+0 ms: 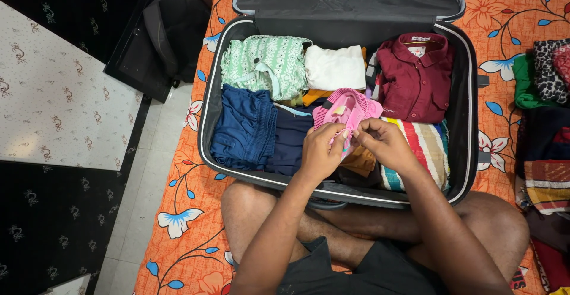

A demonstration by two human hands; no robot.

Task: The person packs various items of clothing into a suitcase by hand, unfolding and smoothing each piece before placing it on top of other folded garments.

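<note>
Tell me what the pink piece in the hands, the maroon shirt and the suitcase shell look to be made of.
Pink garment: soft knit, likely cotton, judging by its ribbed striped edge; both hands, left hand and right hand, pinch it. Maroon shirt: smooth matte woven cloth, crisp collar and pocket. Suitcase: seemingly dark synthetic fabric, piped rim.

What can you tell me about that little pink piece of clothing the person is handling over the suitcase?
The pink garment is small and looks like soft knit cloth, bright pink with ribbed striped edging and a paler patch in the middle. It is bunched, not folded flat. It lies on the packed clothes in the middle of the open suitcase, over dark blue cloth and beside a maroon shirt. The left hand and right hand both pinch its near edge between fingertips.
</note>
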